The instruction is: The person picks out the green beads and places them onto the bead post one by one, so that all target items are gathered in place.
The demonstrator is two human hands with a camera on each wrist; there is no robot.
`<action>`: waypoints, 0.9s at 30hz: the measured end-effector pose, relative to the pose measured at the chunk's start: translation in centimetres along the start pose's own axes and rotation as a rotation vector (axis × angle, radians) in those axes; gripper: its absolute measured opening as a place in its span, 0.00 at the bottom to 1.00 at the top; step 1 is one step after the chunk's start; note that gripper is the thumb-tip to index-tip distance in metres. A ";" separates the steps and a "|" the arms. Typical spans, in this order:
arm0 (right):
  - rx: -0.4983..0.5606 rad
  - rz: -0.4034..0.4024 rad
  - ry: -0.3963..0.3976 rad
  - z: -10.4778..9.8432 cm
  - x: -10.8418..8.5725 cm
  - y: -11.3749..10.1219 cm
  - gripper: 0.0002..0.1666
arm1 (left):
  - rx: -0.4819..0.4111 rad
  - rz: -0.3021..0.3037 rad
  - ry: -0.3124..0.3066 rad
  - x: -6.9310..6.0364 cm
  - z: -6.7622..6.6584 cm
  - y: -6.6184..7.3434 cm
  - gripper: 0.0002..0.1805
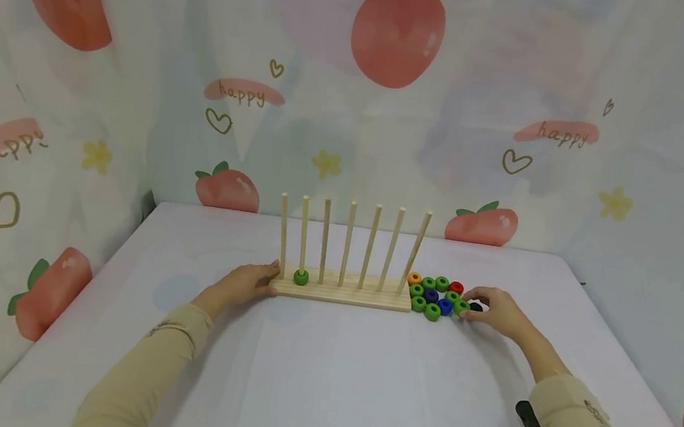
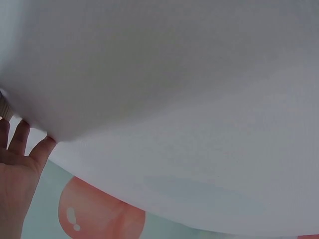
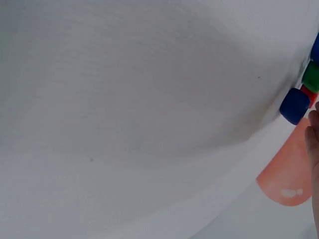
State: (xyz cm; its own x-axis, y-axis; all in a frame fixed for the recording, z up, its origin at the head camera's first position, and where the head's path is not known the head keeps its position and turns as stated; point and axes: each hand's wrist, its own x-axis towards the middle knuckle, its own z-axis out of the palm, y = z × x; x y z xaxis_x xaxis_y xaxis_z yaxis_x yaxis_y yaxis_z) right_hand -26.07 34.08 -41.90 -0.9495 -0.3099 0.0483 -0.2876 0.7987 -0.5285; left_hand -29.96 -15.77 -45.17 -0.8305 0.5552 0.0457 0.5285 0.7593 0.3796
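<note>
In the head view, a wooden rack has a flat base (image 1: 341, 297) and a row of several upright pegs (image 1: 347, 243). One green bead (image 1: 300, 277) sits at the bottom of the second peg from the left. My left hand (image 1: 244, 283) grips the base's left end, thumb in front and fingers behind; the left wrist view shows this hand (image 2: 20, 169) at its edge. To the right of the rack, my right hand (image 1: 496, 312) pinches a green bead (image 1: 461, 307) at the edge of a bead cluster. A dark blue bead (image 1: 476, 306) shows within its curled fingers.
Against the rack's right end lie several loose beads, among them an orange one (image 1: 414, 279), a red one (image 1: 457, 287) and a blue one (image 1: 444, 306). A small black object (image 1: 527, 415) lies by the right sleeve. Patterned cloth (image 1: 383, 140) surrounds the white table (image 1: 321, 382).
</note>
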 end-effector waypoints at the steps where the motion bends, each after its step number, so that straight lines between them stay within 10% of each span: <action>1: 0.001 -0.006 0.004 0.0 -0.1 -0.1 0.17 | 0.000 0.002 0.003 0.0 0.0 0.1 0.31; 27: 0.082 -0.147 0.206 1.4 -1.7 -3.5 0.17 | -0.018 -0.027 -0.013 0.0 0.0 0.2 0.31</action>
State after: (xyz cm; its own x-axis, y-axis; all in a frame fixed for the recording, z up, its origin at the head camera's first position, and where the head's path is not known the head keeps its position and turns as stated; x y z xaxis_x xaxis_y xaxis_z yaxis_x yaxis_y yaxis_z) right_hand -23.29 31.14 -41.31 -0.9064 -0.3013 0.2961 -0.4208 0.7060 -0.5696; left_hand -29.87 -15.62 -45.11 -0.8421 0.5388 0.0232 0.5025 0.7681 0.3969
